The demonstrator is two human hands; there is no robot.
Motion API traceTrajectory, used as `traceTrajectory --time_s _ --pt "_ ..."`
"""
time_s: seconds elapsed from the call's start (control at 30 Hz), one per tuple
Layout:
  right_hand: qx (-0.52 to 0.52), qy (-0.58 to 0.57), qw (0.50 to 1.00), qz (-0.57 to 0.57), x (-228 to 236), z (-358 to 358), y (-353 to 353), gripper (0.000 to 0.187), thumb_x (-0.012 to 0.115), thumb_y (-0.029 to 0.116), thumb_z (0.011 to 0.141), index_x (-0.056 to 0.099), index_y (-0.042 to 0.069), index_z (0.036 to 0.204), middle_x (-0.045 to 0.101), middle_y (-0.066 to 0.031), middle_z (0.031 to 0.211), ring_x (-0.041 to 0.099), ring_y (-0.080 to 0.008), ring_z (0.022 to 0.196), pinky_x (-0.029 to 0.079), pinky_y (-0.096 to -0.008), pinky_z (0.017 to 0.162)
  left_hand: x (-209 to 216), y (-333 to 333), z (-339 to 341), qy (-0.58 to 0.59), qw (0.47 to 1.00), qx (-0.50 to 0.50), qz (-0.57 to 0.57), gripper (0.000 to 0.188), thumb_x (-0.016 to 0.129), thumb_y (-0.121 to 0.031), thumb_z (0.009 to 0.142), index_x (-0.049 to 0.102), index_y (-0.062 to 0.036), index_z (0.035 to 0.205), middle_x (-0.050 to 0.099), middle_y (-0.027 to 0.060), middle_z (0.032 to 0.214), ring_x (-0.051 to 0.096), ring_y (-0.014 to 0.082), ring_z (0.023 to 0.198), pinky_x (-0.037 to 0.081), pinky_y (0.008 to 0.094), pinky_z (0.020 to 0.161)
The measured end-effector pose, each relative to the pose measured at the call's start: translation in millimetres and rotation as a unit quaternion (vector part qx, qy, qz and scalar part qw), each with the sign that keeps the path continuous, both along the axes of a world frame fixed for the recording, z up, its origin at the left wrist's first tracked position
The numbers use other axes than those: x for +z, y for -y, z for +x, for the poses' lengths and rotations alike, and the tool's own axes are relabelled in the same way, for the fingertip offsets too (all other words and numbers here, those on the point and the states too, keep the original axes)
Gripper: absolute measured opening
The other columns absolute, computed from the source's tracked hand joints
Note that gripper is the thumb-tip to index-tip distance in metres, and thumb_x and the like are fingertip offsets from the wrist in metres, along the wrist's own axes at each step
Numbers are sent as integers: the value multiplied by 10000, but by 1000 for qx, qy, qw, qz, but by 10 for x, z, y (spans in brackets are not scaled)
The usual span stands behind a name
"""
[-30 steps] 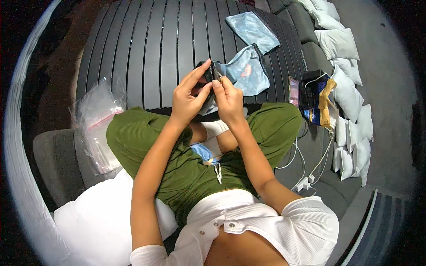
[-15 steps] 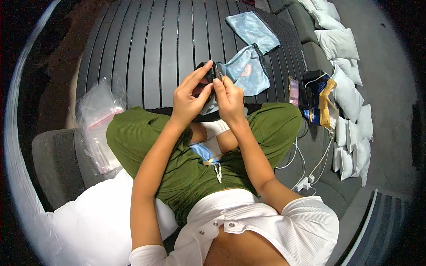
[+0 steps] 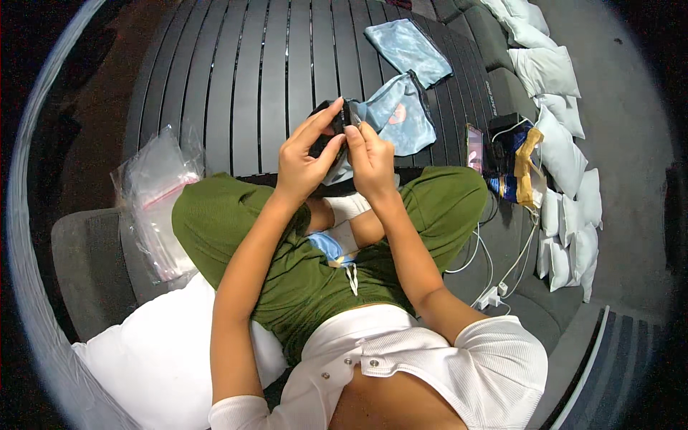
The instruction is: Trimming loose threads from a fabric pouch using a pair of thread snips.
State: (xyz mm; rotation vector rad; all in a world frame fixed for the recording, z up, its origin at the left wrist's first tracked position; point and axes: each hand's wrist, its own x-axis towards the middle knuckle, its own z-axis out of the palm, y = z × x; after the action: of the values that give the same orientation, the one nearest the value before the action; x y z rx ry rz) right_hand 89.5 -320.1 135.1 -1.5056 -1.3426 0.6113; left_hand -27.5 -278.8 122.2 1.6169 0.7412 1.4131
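Both hands are raised together over the near edge of the dark slatted table [image 3: 247, 93]. My left hand [image 3: 302, 159] is closed, thumb and fingertips pinching the black edge [image 3: 347, 115] of a light blue cloth. From the other side my right hand [image 3: 372, 163] pinches the same edge, thumb up. It may be a zipper; the detail is too small to tell. Part of the cloth [image 3: 342, 173] hangs below the fingers. Just beyond my right hand lies a light blue cloth cover [image 3: 410, 129] with a black edge and a pink patch; whether it joins the held cloth is hidden.
Another folded light blue cover [image 3: 408, 50] lies farther back. At right are a phone [image 3: 474, 147], a blue and yellow bag [image 3: 527, 168], white cables [image 3: 489, 258] and several white pillows [image 3: 548, 72]. Clear plastic bags [image 3: 158, 193] and a white cushion [image 3: 161, 351] are at left.
Both hands hold nearly the same place and grip. The black edge between the fingertips has shifted slightly.
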Motion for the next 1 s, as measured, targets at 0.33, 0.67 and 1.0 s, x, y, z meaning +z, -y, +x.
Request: traceTrajectory --time_s 0.33,0.67,1.0 --pt "-1 26 999 25 120 -47 -40 302 500 224 893 454 25 671 373 34 489 324 -19 482 268 -231 396 -6 -13 -17 -7 1000 -2 18 493 607 16 726 532 -96 1199 595 106 1067 585 154 829 459 260 757" --pt "-1 29 1000 10 114 -15 -34 327 491 224 895 422 22 647 384 14 485 330 -23 496 270 -243 397 -21 -3 4 21 1000 -7 -12 523 605 27 728 509 -105 1224 608 110 1044 607 150 806 475 259 738" --pt "4 52 999 7 173 -30 -88 308 503 212 887 448 3 668 393 -5 493 339 -33 504 283 -257 404 -41 -21 -17 0 1000 -6 -2 518 600 34 730 510 -101 1222 617 111 1024 610 152 784 482 265 718"
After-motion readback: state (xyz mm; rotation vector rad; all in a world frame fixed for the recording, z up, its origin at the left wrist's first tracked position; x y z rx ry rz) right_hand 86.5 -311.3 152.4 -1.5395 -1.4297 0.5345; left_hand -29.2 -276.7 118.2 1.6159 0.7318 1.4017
